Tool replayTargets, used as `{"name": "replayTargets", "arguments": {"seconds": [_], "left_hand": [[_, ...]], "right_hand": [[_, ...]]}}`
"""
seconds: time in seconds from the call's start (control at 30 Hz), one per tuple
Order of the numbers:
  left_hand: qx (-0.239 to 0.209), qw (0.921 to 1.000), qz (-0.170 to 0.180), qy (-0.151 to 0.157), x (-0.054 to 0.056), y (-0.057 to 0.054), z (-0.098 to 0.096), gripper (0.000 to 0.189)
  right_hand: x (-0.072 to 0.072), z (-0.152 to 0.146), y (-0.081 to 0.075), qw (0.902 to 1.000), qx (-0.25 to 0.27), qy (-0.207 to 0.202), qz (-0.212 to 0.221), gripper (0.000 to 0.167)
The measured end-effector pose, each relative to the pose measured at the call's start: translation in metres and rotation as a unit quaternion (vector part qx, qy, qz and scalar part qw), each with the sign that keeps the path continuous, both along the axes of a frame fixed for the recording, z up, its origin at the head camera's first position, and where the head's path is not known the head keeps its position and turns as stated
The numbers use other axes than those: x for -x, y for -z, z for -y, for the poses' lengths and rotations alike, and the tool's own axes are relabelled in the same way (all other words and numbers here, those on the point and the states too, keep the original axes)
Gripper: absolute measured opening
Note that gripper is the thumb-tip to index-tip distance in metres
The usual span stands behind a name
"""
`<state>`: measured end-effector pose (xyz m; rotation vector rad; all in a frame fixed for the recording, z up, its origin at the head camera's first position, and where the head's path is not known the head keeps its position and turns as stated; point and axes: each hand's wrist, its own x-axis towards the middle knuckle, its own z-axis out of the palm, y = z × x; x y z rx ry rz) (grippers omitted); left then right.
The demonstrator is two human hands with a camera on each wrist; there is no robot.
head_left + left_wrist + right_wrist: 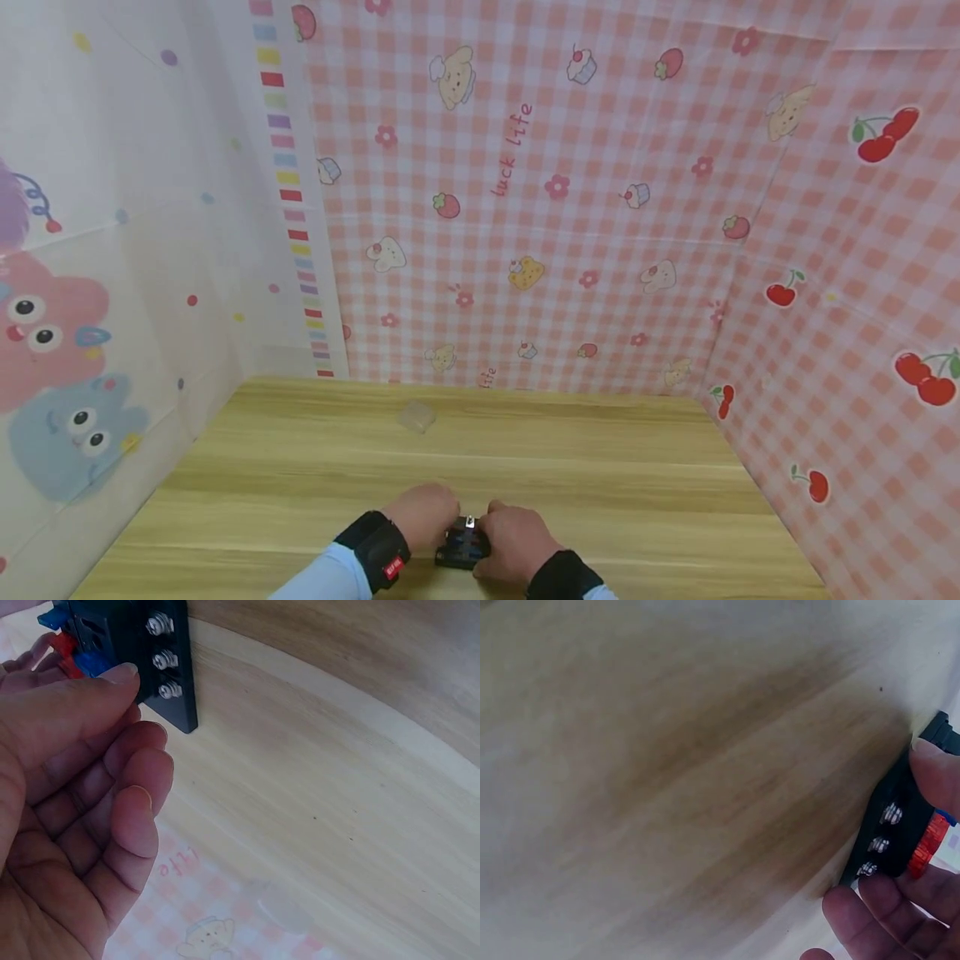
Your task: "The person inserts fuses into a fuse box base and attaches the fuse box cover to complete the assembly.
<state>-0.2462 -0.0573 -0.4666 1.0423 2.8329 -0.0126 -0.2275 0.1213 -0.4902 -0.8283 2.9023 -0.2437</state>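
Note:
A black terminal block (462,546) with metal screws and red and blue levers sits low in the head view, between both hands. My right hand (519,540) grips its right side; in the right wrist view the thumb (936,776) lies near one end and the fingertips (877,900) at the other. My left hand (423,512) is at its far left side. In the left wrist view the left thumb (90,705) rests against the block (120,634) beside a blue lever (91,663), the other fingers curled below. What lies under the left thumb is hidden.
A small translucent square piece (417,416) lies toward the back of the wood-grain table (585,467). Pink checked cloth (525,208) hangs behind and on the right, and a white patterned cloth (172,275) on the left.

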Motion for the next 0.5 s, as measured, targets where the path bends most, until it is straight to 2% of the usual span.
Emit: {"name": "replayTargets", "arguments": {"seconds": [0.3,0.5], "left_hand": [[-0.021,0.999,0.01,-0.037,0.004,-0.005,0.015,0.012],[-0.036,0.9986,-0.018,-0.033,0.007,-0.006,0.027,0.013]], "right_hand": [[0.001,0.001,0.0,0.9995,-0.008,0.018,0.027,0.039],[0.0,0.002,0.001,0.9993,-0.02,0.019,0.024,0.042]]}}
